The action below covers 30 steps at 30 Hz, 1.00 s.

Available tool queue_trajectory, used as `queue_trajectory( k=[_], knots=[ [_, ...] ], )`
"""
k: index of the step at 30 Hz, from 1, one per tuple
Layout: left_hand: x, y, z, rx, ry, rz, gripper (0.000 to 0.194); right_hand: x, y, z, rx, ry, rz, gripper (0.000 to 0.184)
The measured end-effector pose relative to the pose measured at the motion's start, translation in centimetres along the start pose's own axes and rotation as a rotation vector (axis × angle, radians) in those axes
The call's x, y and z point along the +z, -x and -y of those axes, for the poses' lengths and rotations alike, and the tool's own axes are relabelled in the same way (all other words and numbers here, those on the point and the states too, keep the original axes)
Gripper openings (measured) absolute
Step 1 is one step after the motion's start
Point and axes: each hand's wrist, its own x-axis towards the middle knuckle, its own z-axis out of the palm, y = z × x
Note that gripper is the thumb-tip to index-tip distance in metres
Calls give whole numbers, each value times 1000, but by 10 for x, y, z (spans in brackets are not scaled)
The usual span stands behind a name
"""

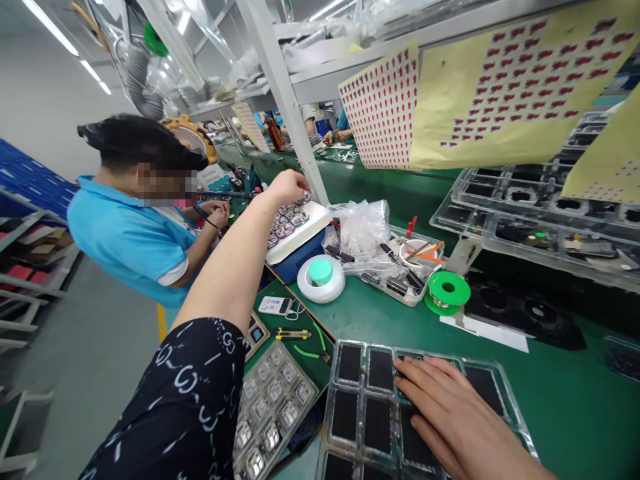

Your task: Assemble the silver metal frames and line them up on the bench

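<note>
on the clear tray [364, 380], the right hand [450, 400] lies flat, fingers slightly spread; left hand [287, 187] reaches forward, its pinch unclear.

My green bench [570, 407], white shelf post [280, 93], grey floor [100, 373] with yellow line [161, 323] to my left, blue bins [35, 183], pale wall [30, 87], strip lights [50, 27] overhead

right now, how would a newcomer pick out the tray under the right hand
Find the green bench, then its near side, where the right hand lies palm down. Beneath that hand is a clear plastic tray divided into compartments. Unlike the grey tray to its left, whose smaller cells hold shiny silvery parts, this one holds flat black rectangles.
</note>
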Motion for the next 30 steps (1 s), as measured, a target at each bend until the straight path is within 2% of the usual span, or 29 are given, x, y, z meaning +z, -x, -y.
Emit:
queue_trajectory(
  k=[4, 10, 21, 24, 26, 28, 30],
  knots=[
    [-2, 6, -9, -47, 91, 50, 17, 0, -1, 1, 0, 12, -2, 58],
    [-4, 6, -14, -40, -58, 162, 23, -1, -3, 1, -16, 22, -16, 56],
    [-3, 9, -9, -22, -100, 142, 17, -1, -2, 1, -21, 50, 48, 63],
    [-6, 10, -11, -33, -92, 79, 21, 0, -2, 1, -20, 43, 56, 63],
    [-15, 19, -24, -22, -76, -28, 23, 0, -1, 0, -11, 30, 58, 63],
    [-29, 47, -50, 13, -41, -165, 24, 1, -1, 1, -7, 25, 53, 63],
    [-46, 100, -90, 81, 16, -296, 25, 0, -1, 1, -11, 33, 35, 63]
  ],
)
